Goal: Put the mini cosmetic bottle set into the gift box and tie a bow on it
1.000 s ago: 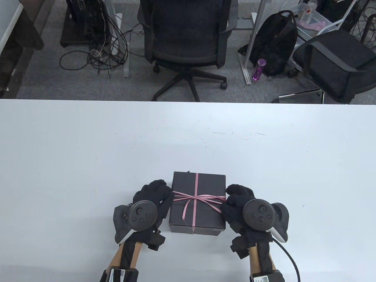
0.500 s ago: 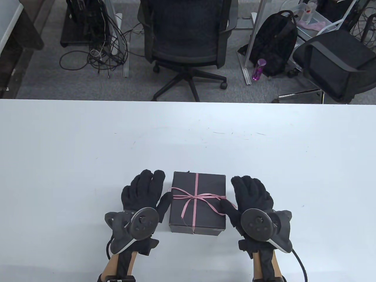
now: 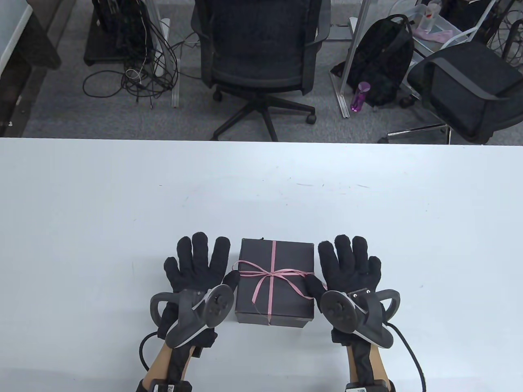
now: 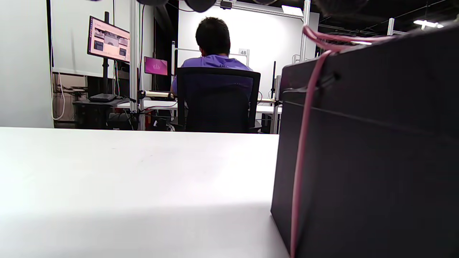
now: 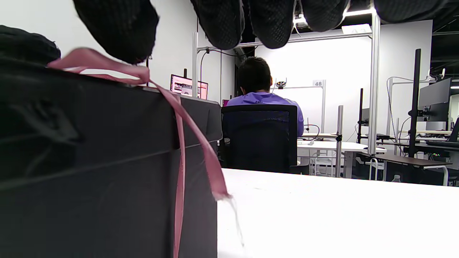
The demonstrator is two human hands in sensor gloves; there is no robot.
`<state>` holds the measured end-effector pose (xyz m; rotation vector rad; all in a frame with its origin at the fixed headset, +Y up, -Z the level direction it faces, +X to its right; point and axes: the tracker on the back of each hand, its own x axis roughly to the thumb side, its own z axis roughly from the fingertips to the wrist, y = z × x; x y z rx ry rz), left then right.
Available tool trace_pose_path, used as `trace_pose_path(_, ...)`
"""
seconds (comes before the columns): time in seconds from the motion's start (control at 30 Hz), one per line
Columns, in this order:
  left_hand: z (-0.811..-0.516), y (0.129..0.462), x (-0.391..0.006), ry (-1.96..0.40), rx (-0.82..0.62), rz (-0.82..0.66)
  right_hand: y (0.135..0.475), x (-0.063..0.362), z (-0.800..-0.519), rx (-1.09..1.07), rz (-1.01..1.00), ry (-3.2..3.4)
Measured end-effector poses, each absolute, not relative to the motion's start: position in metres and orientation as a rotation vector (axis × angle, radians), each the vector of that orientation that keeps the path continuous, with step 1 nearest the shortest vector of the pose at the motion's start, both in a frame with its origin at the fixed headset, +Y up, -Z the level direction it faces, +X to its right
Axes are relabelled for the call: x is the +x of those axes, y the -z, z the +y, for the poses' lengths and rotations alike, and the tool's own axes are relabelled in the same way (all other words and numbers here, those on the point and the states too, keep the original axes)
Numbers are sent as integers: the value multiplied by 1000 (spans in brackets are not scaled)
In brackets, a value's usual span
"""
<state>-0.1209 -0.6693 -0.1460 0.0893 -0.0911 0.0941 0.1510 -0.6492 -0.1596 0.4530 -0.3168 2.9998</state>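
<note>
Resting flat: both gloved hands are lying palm down on the white table [image 3: 81, 212], one on each side of the closed gift box, with nothing gripped in either.

Left hand: the left hand [image 3: 196, 265] is lying with its fingers straight and spread, just beside the box's left wall; its thumb is reaching toward the left bow loop at the lid edge, though touch cannot be told. A tracker [image 3: 196, 314] is sitting strapped on its back.

Gift box: the black gift box [image 3: 286, 253] is standing near the table's front edge, between the two hands, lid on. The mini cosmetic bottle set is not showing anywhere; it is probably sealed inside, though that cannot be seen.

Ribbon: a pink ribbon [image 3: 273, 253] is crossing the lid lengthwise and sideways, and it is running down the box's side walls in both wrist views.

Bow: a bow [image 3: 269, 275] is sitting at the crossing, with loops reaching toward both side edges and tails trailing toward the front. One tail is hanging over the right wall in the right wrist view.

Right hand: the right hand [image 3: 347, 267] is mirroring the left, fingers extended and apart, just beside the right wall, thumb near the right bow loop.

Reason for the pose: with the bow tied and both hands spread and holding nothing, the work is looking finished, the hands likely framing the box in a rest pose.
</note>
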Motion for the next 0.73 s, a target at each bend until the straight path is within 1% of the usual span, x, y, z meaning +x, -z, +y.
trace_pose_path(0.73, -671, 149, -123, -139, 59, -108, 162, 146, -652, 478, -243, -2973)
